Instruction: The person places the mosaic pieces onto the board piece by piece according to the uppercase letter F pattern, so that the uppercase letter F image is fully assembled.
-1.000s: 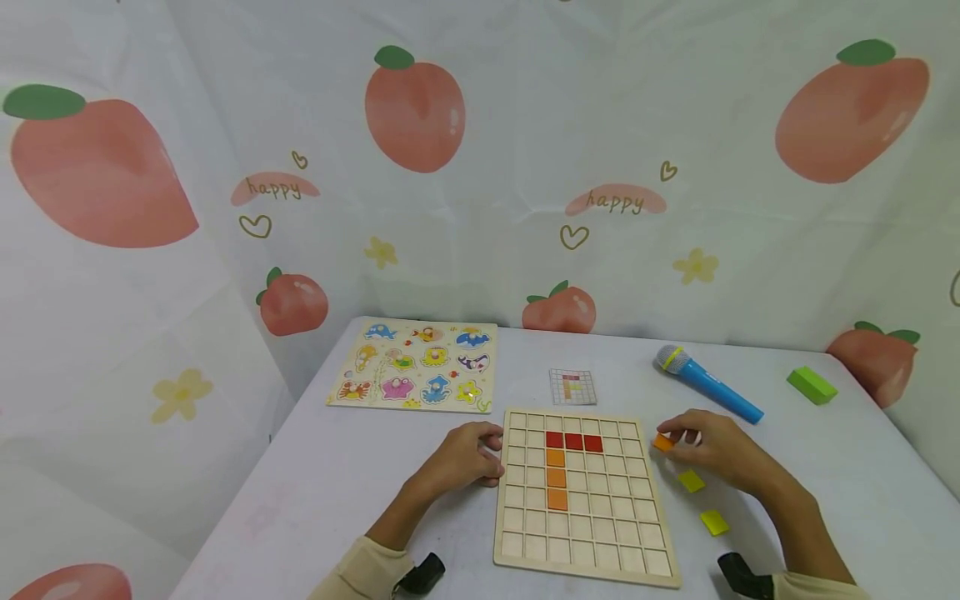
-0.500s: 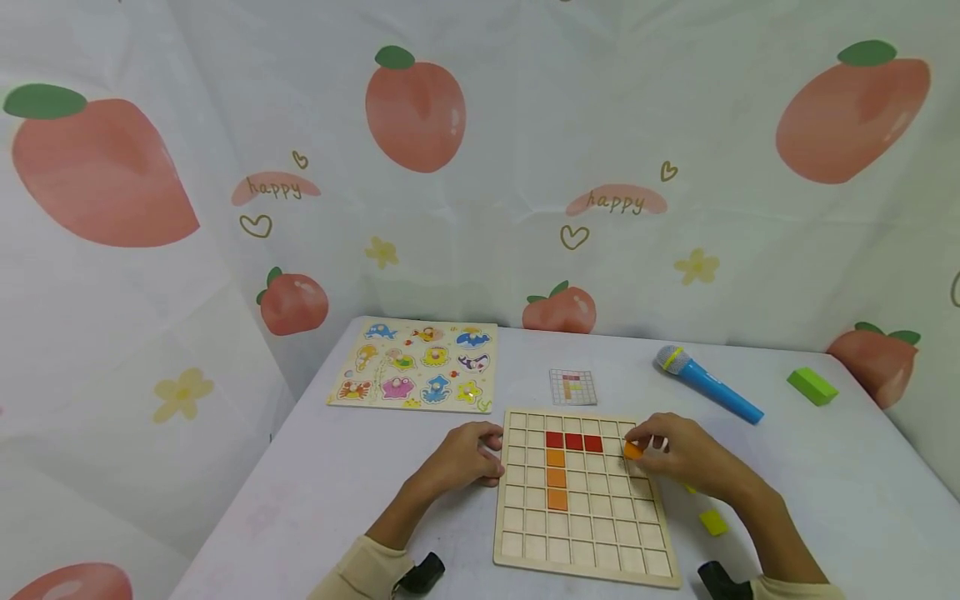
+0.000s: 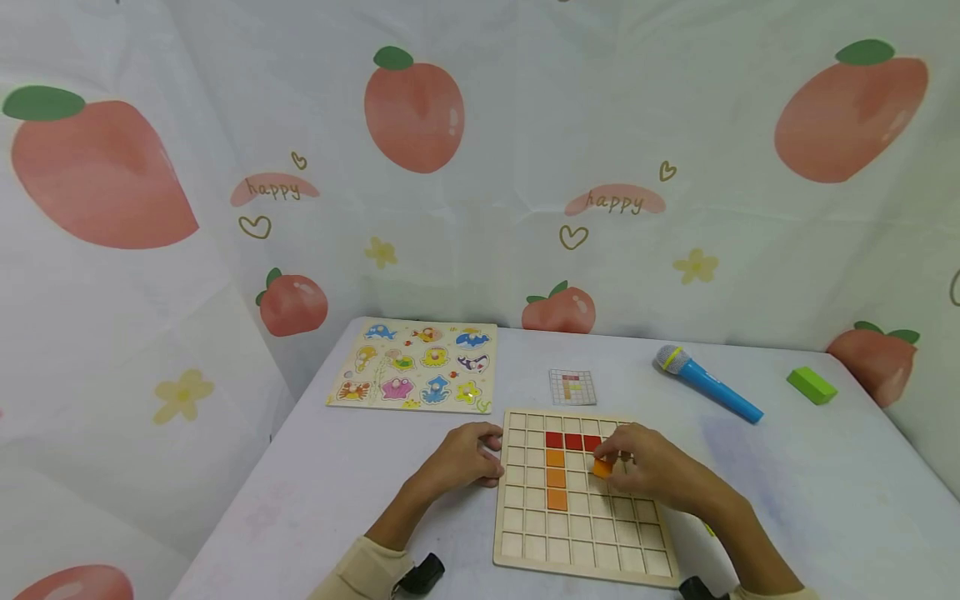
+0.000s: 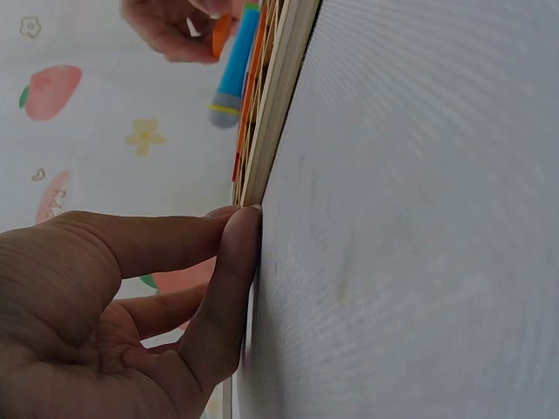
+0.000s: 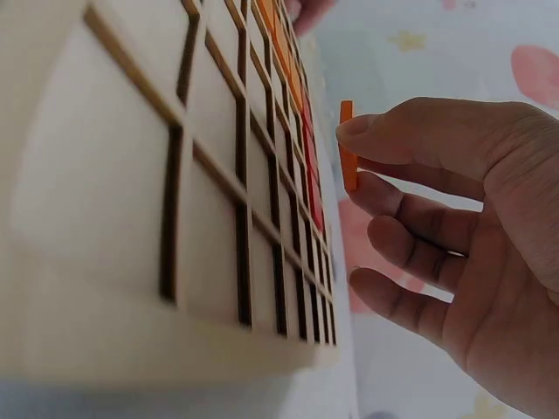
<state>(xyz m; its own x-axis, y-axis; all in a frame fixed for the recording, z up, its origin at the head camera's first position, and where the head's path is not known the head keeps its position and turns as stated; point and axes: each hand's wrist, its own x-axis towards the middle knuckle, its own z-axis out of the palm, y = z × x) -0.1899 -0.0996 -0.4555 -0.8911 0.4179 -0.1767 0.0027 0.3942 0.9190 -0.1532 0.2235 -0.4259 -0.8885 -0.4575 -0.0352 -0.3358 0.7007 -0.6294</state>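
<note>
A wooden grid board (image 3: pixel 585 550) lies on the white table, with three red tiles (image 3: pixel 573 441) in a row and three orange tiles (image 3: pixel 556 478) in a column below them. My right hand (image 3: pixel 637 471) hovers over the board's right part and pinches a small orange tile (image 3: pixel 602 467) between thumb and fingers; the right wrist view shows the tile (image 5: pixel 348 157) held just off the board (image 5: pixel 218 218). My left hand (image 3: pixel 461 457) rests against the board's left edge, its fingertips (image 4: pixel 240 231) touching the rim (image 4: pixel 279 96).
A small pattern card (image 3: pixel 572 387) lies behind the board. An animal peg puzzle (image 3: pixel 416 363) sits at the back left, a blue toy microphone (image 3: pixel 705 382) and a green block (image 3: pixel 812 385) at the back right. A peach-print cloth hangs all round.
My right hand has carried the orange tile leftward, from the table beside the board to above the board's cells. The yellow tiles on the table are now hidden by the arm. The left hand stayed put.
</note>
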